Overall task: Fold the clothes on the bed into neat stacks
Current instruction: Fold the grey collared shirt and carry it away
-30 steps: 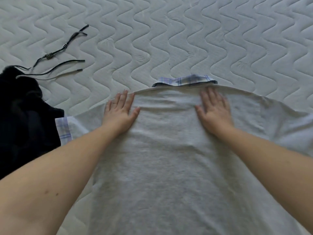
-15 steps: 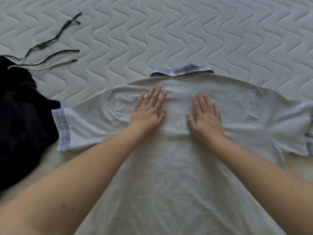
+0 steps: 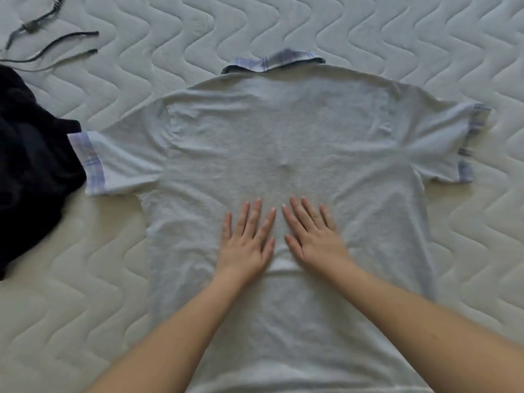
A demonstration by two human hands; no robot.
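Observation:
A light grey polo shirt lies spread flat and face down on the bed, with its plaid collar at the far edge and plaid cuffs on both short sleeves. Both sleeves are stretched out sideways. My left hand and my right hand rest side by side on the middle of the shirt's back, palms down and fingers straight. Neither hand grips the cloth.
A crumpled black garment lies at the left, touching the shirt's left cuff. Thin black cords trail across the far left corner. The quilted white mattress surrounds the shirt on all sides.
Both hands have slid from the shoulders near the collar down to the middle of the shirt's back and closer together. The sleeves now lie spread out flat.

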